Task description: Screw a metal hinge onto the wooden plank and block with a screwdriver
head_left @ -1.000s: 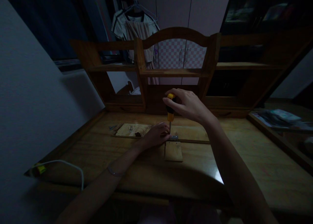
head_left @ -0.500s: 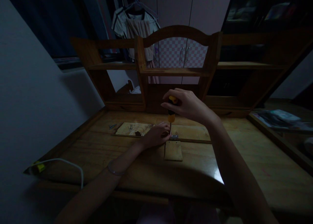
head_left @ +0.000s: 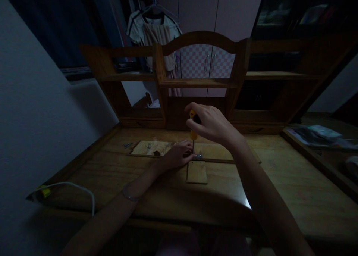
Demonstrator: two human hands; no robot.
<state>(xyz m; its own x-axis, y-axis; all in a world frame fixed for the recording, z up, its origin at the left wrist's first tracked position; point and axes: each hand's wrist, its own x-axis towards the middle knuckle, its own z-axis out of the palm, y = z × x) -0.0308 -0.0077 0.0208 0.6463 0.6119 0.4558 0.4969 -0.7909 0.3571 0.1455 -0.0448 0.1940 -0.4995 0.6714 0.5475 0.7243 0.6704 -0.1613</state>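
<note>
My right hand (head_left: 208,121) is wrapped round the yellow and black handle of a screwdriver (head_left: 193,134), which stands upright with its shaft pointing down. The tip meets the left side of a small metal hinge (head_left: 198,156). Beside the shaft, my left hand (head_left: 179,154) rests on a long wooden board (head_left: 215,151), fingers closed near the tip; what they pinch is too small to make out. A small square wooden piece (head_left: 197,172) with two holes lies just in front of the hinge.
Several screws (head_left: 128,145) lie left of the board's rough end (head_left: 151,147). A wooden shelf unit (head_left: 200,83) stands along the desk's back. A white cable (head_left: 81,189) curves at the front left. Papers (head_left: 321,133) lie at the right.
My right hand has turned on the screwdriver handle, its back now facing up more. The left hand keeps its place beside the tip. The whole view has shifted slightly.
</note>
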